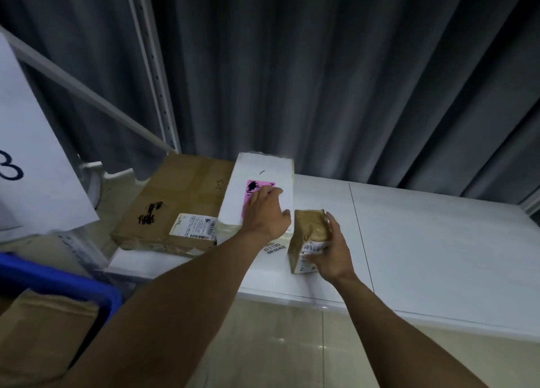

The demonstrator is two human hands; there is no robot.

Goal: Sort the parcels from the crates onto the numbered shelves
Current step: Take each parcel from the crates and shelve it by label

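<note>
Curled round the small brown parcel point(309, 231), my right hand point(331, 251) grips it from the right, fingers wrapped about its right side and its near, labelled end. The parcel stands on the white shelf point(438, 241), just right of the white parcel point(260, 168).

Farthest off, I see the grey curtain point(321, 66) closing the whole far side, hanging right behind the shelf's far edge. The shelf gives me the most room to the right: open white surface runs from a thin seam just right of the small parcel out to the right end. Its near edge drops off to the tiled floor point(277, 343), where both forearms cross it.

Leftward it is tighter. The cardboard box point(175, 200) lies flat in the far left corner, beside the slotted upright point(155, 66). The white parcel sits close against the box's right side; I cannot tell whether it overlaps it. At the near left a paper sign point(35, 153) marked 3 hangs over the blue crate point(58, 279), which holds a brown packet point(38, 329).

My left hand point(264, 212) lies flat on the white parcel, fingers straight and together over its pink label point(251, 187). The thumb is spread right, its tip just beside the small parcel's far corner. That forearm reaches in from the near left, the right one from the near right.
</note>
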